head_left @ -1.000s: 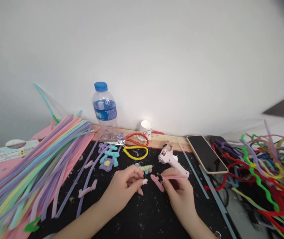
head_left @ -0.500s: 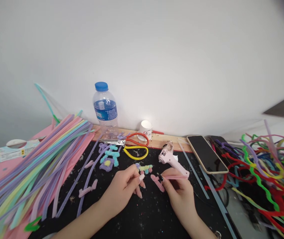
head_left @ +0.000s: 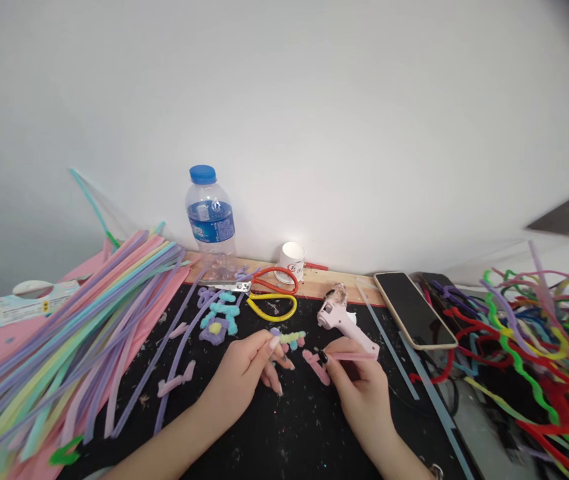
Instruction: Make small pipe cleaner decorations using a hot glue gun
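Two hands, two fuzzy bits on the near mat.
Pink piece (head_left: 347,356)'s pinched in right fingers (head_left: 333,369); left fingers (head_left: 270,363) are curled at bobbly strip (head_left: 292,339), grip can't be told. One bottle (head_left: 210,223) far left, label unreadable.

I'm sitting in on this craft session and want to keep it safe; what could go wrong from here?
The glue gun lies right by the right hand, which holds a bent pink stem; a shift could knock it, or burn the fingers if it is hot, which I can't tell. The scissors lie close to the turquoise piece, so reaching for either might snag the other.
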The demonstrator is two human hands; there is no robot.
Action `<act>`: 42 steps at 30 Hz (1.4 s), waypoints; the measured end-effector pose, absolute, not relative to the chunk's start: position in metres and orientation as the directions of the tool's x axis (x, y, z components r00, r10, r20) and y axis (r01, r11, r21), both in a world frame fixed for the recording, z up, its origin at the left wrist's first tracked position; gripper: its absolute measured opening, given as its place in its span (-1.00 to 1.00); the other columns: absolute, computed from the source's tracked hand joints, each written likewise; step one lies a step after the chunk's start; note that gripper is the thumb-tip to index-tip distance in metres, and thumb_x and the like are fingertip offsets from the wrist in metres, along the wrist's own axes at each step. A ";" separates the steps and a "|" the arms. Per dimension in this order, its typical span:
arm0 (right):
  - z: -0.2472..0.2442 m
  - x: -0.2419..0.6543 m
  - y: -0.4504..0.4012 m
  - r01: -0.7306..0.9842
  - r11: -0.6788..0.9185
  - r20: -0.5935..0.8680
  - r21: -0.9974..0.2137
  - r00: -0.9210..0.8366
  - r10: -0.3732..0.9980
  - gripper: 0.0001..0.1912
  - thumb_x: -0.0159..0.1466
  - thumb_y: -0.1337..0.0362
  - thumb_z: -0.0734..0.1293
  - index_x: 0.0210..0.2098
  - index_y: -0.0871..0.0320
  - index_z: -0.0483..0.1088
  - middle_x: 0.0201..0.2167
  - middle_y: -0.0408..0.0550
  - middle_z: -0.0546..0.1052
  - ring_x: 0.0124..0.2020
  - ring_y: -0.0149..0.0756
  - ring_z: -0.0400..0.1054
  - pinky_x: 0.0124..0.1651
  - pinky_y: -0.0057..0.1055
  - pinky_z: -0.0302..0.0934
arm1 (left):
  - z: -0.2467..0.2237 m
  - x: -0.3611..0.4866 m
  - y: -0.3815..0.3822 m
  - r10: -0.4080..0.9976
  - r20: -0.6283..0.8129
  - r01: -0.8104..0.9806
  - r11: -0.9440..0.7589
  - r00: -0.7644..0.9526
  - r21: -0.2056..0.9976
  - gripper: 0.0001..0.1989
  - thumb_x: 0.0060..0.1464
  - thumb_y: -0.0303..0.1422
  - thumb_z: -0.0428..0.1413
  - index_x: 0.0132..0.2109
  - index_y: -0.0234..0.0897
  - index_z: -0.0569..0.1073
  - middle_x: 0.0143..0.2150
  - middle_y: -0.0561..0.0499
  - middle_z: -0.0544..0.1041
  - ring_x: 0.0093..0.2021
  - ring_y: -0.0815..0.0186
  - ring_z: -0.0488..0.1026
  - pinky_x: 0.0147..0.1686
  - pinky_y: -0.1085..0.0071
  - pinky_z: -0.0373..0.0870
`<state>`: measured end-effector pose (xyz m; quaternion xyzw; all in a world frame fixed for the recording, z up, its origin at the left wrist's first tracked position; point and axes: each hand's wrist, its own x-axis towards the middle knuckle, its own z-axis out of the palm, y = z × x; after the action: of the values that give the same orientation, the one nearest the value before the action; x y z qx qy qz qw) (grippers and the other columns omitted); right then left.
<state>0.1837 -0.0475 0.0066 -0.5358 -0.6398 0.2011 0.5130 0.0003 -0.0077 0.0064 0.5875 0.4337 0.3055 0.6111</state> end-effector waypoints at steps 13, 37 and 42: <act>0.013 0.185 -0.050 0.494 0.455 0.524 -0.741 0.001 0.852 -0.84 0.20 0.52 0.26 -0.42 0.17 0.40 -0.48 -0.10 0.47 -0.43 -0.36 0.38 -0.37 -0.44 0.29 | 0.004 0.003 -0.010 0.810 -0.281 -0.010 0.333 0.514 0.943 -0.67 0.17 -0.14 -0.06 -0.35 -0.35 0.35 -0.53 -0.01 0.53 -0.66 0.39 0.46 -0.65 0.56 0.29; 0.021 0.185 -0.055 0.541 0.606 0.548 -0.584 -0.287 0.785 -0.70 0.22 0.52 0.25 -0.12 0.12 0.43 -0.33 0.01 0.48 -0.32 -0.28 0.39 -0.31 -0.38 0.36 | 0.006 0.004 -0.012 0.688 -0.406 -0.077 0.556 0.602 0.828 -0.70 0.13 -0.18 0.04 -0.29 -0.39 0.41 -0.41 -0.08 0.58 -0.56 0.39 0.53 -0.58 0.59 0.35; 0.021 0.184 -0.055 0.520 0.621 0.562 -0.586 -0.292 0.774 -0.74 0.21 0.52 0.26 -0.16 0.15 0.43 -0.30 0.02 0.50 -0.28 -0.26 0.41 -0.27 -0.35 0.38 | 0.008 0.004 -0.010 0.701 -0.391 -0.131 0.565 0.596 0.815 -0.71 0.11 -0.19 0.07 -0.29 -0.38 0.44 -0.39 -0.05 0.58 -0.53 0.40 0.53 -0.58 0.62 0.36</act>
<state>0.1835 -0.0545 0.0212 -0.4094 -0.7901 0.1473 0.4317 0.0037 -0.0102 0.0078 0.3882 0.3674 0.2585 0.8047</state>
